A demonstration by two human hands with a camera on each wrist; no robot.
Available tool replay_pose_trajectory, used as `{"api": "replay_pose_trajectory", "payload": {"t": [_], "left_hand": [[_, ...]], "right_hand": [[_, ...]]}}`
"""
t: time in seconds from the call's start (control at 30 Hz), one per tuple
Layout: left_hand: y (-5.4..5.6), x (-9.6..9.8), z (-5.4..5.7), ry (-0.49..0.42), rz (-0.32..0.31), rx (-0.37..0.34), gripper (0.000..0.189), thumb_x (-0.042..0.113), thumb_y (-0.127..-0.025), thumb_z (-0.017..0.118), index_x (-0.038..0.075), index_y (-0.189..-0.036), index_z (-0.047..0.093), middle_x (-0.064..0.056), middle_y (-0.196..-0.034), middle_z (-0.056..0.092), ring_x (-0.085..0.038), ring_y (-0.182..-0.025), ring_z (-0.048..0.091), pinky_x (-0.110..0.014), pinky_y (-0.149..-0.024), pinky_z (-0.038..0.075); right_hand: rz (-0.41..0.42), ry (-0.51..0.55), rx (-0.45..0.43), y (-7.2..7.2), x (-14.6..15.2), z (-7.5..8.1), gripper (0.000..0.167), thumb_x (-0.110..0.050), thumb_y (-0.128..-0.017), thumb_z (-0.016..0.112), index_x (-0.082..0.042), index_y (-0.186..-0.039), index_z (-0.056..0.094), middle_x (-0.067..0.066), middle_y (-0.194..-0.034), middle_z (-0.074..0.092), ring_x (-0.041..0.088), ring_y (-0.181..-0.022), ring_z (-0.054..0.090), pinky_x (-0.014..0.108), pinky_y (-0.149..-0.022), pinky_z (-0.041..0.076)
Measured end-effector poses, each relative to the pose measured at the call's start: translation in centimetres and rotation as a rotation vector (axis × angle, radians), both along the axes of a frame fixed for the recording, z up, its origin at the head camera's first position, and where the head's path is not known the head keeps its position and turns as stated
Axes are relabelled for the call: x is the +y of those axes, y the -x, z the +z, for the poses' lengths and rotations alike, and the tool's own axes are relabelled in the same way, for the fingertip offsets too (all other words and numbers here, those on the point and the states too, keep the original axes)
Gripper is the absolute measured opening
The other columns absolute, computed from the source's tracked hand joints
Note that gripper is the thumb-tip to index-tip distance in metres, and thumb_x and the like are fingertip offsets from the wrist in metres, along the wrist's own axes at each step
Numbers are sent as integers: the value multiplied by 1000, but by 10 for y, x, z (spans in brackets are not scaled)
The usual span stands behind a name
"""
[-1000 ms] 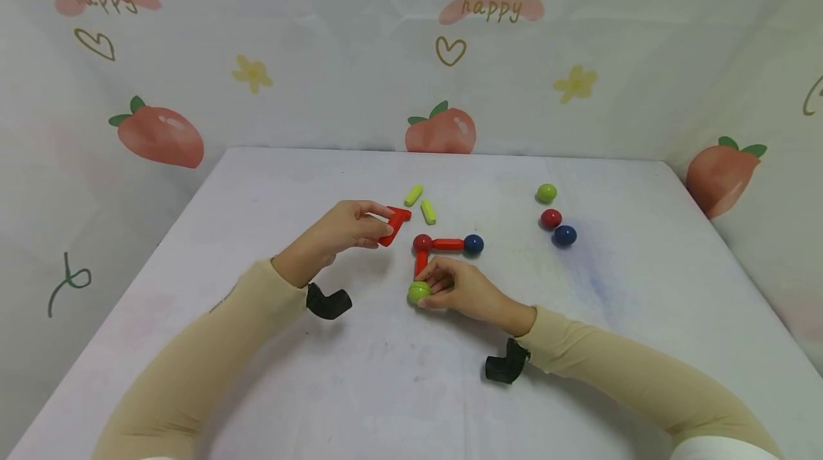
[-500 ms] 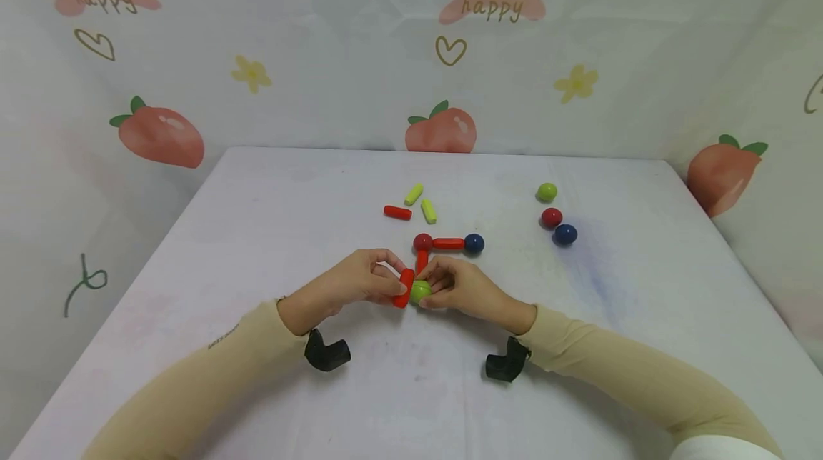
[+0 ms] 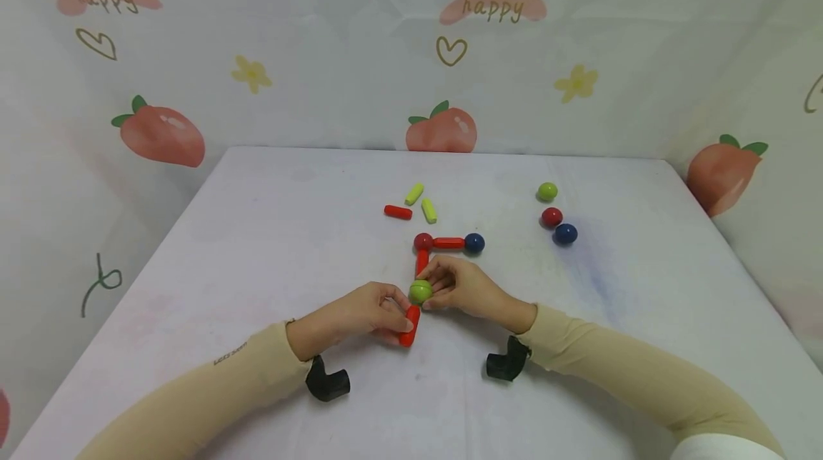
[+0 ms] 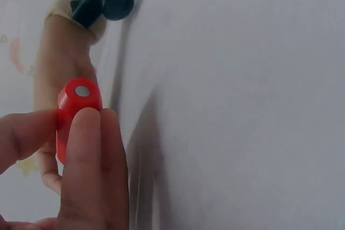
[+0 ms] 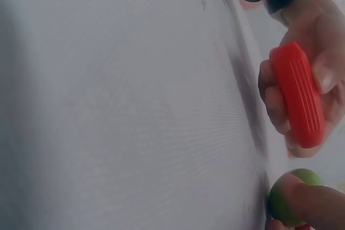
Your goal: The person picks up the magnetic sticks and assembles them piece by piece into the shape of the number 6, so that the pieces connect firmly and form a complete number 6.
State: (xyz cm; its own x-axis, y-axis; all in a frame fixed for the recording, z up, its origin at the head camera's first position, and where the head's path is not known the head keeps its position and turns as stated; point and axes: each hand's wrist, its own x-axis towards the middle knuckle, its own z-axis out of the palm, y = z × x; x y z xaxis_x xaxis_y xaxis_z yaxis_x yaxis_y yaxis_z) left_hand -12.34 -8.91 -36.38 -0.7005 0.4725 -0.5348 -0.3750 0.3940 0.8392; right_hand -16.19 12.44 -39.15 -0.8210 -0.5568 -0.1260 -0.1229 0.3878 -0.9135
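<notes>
Between thumb and fingers my left hand (image 3: 363,313) pinches a red magnetic rod (image 3: 409,326); a silver disc shows in its end in the left wrist view. The rod's far end is close to a green ball (image 3: 421,292); whether they touch I cannot tell. My right hand (image 3: 464,290) holds that ball from the right, its thumb on it in the right wrist view. From the ball a second red rod (image 3: 421,262), partly behind the right fingers, runs to a red ball (image 3: 423,242). A third red rod (image 3: 448,243) joins the red ball to a blue ball (image 3: 474,243).
Behind the joined pieces lie a loose red rod (image 3: 398,212) and two yellow-green rods (image 3: 414,193). At the back right are a green ball (image 3: 547,191), a red ball (image 3: 551,217) and a blue ball (image 3: 566,234). A printed cloth hangs behind the white table (image 3: 289,181).
My left hand has brought a red rod from the back toward me, past the green ball's left side to its near side. Another red rod stays behind. The right hand has barely moved.
</notes>
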Motion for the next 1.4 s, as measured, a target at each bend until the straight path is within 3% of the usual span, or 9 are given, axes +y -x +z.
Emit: {"api": "replay_pose_trajectory", "payload": {"t": [0.33,0.73,1.4], "left_hand": [[1,6,-10,14,31,-19,22,6,-86,68,-3,-103,56,-3,-74,66,-11,-67,65,-24,-70,57],[7,11,-15,39,79,-56,18,5,-87,68,-4,-101,61,-4,-80,67,-10,-67,65,-24,-70,58],[9,9,-14,-19,122,-92,16,3,-88,66,-4,-100,58,-5,-82,66,-11,-71,66,-27,-73,58]], "right_hand": [[3,-5,-6,2,0,-1,37,-1,-75,80,-3,-108,63,12,-100,65,17,-87,64,30,-82,55],[-3,-14,3,2,1,-3,37,1,-75,80,-6,-107,64,9,-98,65,15,-85,64,25,-80,55],[14,-1,3,1,1,-3,35,2,-77,78,-3,-108,62,12,-100,65,17,-87,64,27,-80,56]]}}
